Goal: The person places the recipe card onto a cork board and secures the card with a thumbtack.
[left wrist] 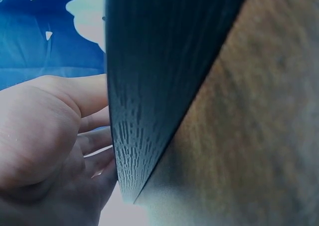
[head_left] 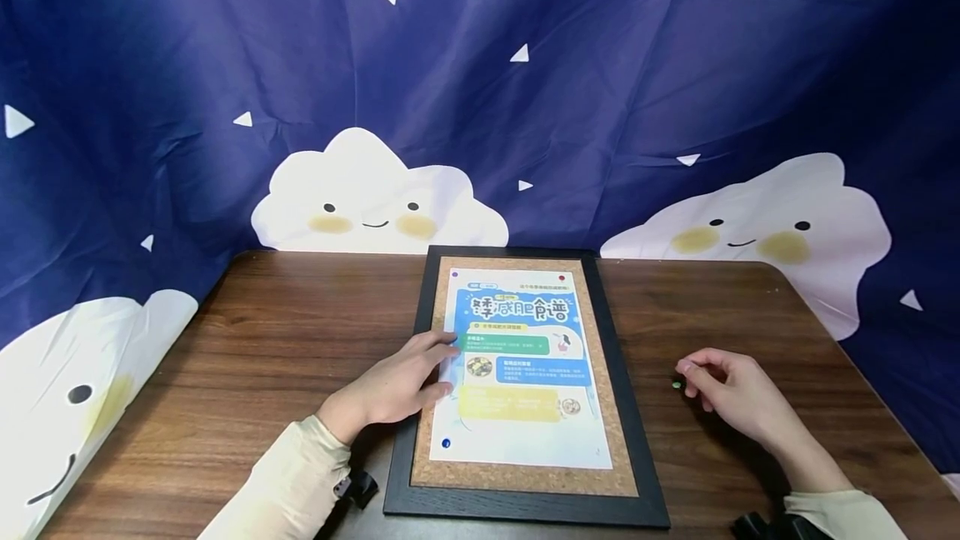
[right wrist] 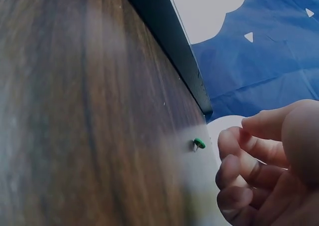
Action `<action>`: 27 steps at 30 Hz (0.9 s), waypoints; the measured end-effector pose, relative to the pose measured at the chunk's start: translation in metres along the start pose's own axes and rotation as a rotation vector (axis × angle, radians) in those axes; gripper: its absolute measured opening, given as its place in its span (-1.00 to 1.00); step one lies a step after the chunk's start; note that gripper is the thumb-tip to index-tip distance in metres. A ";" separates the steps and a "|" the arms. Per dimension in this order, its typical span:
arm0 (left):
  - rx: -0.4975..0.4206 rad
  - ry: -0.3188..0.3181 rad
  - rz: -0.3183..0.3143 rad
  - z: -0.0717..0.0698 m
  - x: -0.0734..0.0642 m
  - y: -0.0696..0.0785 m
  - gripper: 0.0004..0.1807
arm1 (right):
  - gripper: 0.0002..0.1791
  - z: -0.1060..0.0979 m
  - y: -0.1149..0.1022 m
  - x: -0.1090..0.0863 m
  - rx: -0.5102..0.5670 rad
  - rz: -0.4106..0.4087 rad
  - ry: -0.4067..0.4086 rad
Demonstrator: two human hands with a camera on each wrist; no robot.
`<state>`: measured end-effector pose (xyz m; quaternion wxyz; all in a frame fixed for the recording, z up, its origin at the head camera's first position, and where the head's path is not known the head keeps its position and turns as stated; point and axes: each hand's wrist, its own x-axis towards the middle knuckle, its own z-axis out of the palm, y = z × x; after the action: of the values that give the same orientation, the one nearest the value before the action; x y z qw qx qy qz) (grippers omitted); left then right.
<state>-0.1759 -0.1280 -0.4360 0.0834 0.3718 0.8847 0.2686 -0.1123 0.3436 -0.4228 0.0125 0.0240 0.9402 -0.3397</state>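
A printed poster (head_left: 525,444) lies on a black-framed cork board (head_left: 630,486), with a purple pin (head_left: 454,274), a red pin (head_left: 562,277) and a blue pin (head_left: 446,443) at three of its corners. My left hand (head_left: 393,386) rests across the board's left side, fingers on the poster's left edge. To the right of the board, a green thumbtack (right wrist: 199,143) sits on the tabletop with its metal point showing. My right hand (head_left: 738,398) hovers right beside this tack, fingers loosely bent and thumb near the index fingertip, holding nothing.
The board stands on a brown wooden table (head_left: 300,298). Behind the table hangs a dark blue cloth (head_left: 570,107) printed with white clouds and triangles. A small black device (head_left: 358,488) is worn at the left wrist, another (head_left: 776,526) at the right.
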 end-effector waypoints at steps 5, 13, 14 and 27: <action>0.037 0.023 0.045 0.013 0.002 -0.021 -0.42 | -0.79 0.001 0.005 -0.002 -0.040 -0.010 -0.022; 0.037 0.018 0.037 0.011 0.003 -0.017 -0.42 | -0.82 0.003 0.004 0.001 -0.159 0.002 -0.028; 0.025 0.008 0.019 0.006 0.002 -0.009 -0.42 | -0.84 0.003 0.004 0.001 -0.165 0.004 -0.027; 0.041 -0.005 -0.001 0.003 0.002 -0.004 -0.44 | -0.91 0.005 0.000 0.002 -0.200 0.007 -0.024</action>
<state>-0.1789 -0.1275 -0.4405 0.0781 0.3736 0.8900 0.2495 -0.1144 0.3404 -0.4264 0.0275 0.0218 0.9690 -0.2444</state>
